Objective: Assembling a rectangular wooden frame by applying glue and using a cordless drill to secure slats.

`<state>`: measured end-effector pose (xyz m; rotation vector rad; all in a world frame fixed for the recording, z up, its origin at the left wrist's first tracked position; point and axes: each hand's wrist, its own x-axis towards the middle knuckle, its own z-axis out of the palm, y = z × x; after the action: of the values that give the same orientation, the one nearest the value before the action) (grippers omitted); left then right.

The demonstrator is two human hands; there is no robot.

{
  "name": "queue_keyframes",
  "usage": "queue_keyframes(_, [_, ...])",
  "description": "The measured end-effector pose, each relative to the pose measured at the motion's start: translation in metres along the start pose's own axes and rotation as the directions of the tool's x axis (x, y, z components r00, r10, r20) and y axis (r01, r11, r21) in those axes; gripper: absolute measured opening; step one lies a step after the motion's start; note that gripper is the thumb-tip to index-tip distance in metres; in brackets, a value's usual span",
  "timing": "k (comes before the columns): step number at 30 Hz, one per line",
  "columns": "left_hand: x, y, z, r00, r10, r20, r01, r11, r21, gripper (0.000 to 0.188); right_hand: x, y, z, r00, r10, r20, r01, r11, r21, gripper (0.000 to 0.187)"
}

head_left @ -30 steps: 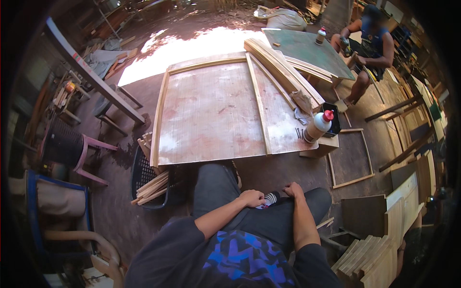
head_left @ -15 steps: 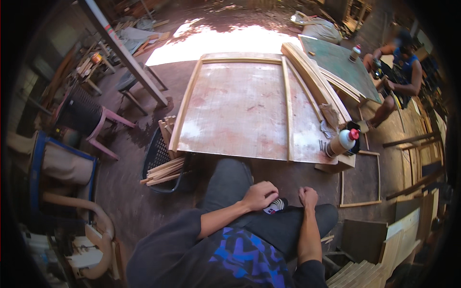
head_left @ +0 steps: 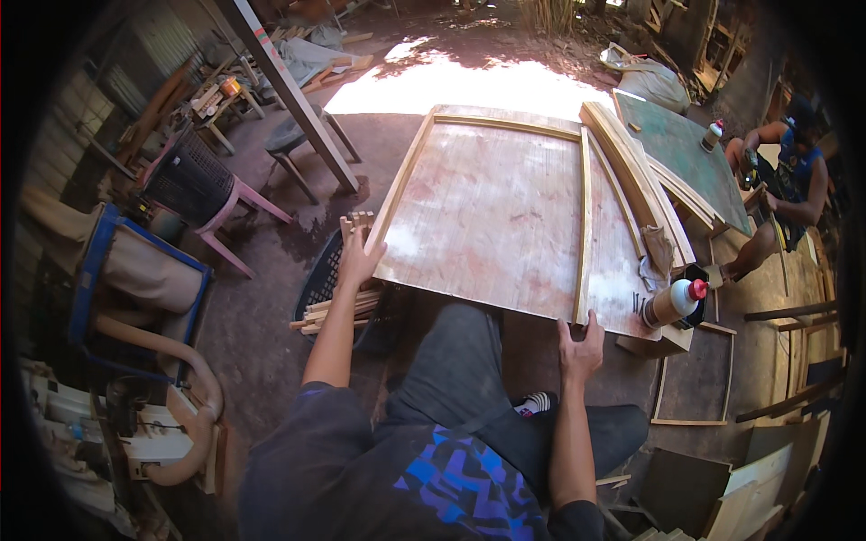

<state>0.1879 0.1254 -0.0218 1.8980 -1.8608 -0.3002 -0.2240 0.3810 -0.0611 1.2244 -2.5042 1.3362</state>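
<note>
A pale plywood panel (head_left: 487,216) lies flat before my knees. Wooden strips frame it: one along the left (head_left: 410,185), one across the far edge (head_left: 505,124), one running toward me at the right (head_left: 583,225). My left hand (head_left: 359,260) is at the panel's near left corner, fingers stretched, thumb side by the left strip's near end. Beside that hand is a dark basket (head_left: 322,275) of cut sticks (head_left: 338,311). At the near edge my right hand (head_left: 580,350) has thumb and forefinger on either side of the right strip's near end.
A glue bottle with a red cap (head_left: 672,305), nails (head_left: 639,302), a crumpled cloth (head_left: 658,252) and stacked boards (head_left: 627,180) lie on the panel's right side. Beyond, a person (head_left: 785,171) sits by a green board (head_left: 686,144). A pink chair (head_left: 239,203) and steel post (head_left: 293,95) stand left.
Both hands have moved forward from my lap to the panel, the left to its near left corner, the right to the right strip's end. The whole view has shifted leftward.
</note>
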Motion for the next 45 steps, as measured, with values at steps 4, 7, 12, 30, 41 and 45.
queue_keyframes(4, [0.010, -0.017, 0.012, 0.986, 0.023, 0.165, -0.020, 1.000, -0.019, 0.052, 0.023, -0.010, 0.006, 0.999, 0.020, -0.031, -0.025, 0.985, -0.170, 0.032])
queue_keyframes(7, [0.010, -0.024, 0.017, 0.988, 0.088, 0.125, -0.082, 0.995, -0.057, 0.046, 0.036, -0.020, -0.006, 1.000, 0.015, -0.018, -0.017, 0.990, -0.137, 0.031])
queue_keyframes(12, [0.013, -0.027, 0.018, 0.989, 0.066, 0.129, -0.062, 0.997, -0.035, 0.044, 0.044, -0.037, -0.022, 0.992, 0.122, 0.035, -0.121, 0.992, -0.041, 0.030])
queue_keyframes(30, [0.011, -0.010, 0.010, 0.986, 0.057, 0.159, -0.083, 0.983, 0.165, 0.042, 0.022, -0.007, -0.005, 0.999, 0.032, 0.001, -0.032, 0.990, -0.135, 0.034])
queue_keyframes(41, [0.018, 0.018, -0.014, 0.978, 0.032, 0.208, -0.106, 0.929, 0.355, 0.042, 0.036, -0.015, -0.016, 0.953, -0.132, 0.271, 0.206, 0.941, -0.267, 0.058])
queue_keyframes(45, [0.028, 0.018, -0.027, 0.967, 0.063, 0.248, -0.150, 0.925, 0.349, 0.043, 0.037, -0.007, -0.015, 0.942, -0.204, 0.267, 0.281, 0.915, -0.291, 0.062])
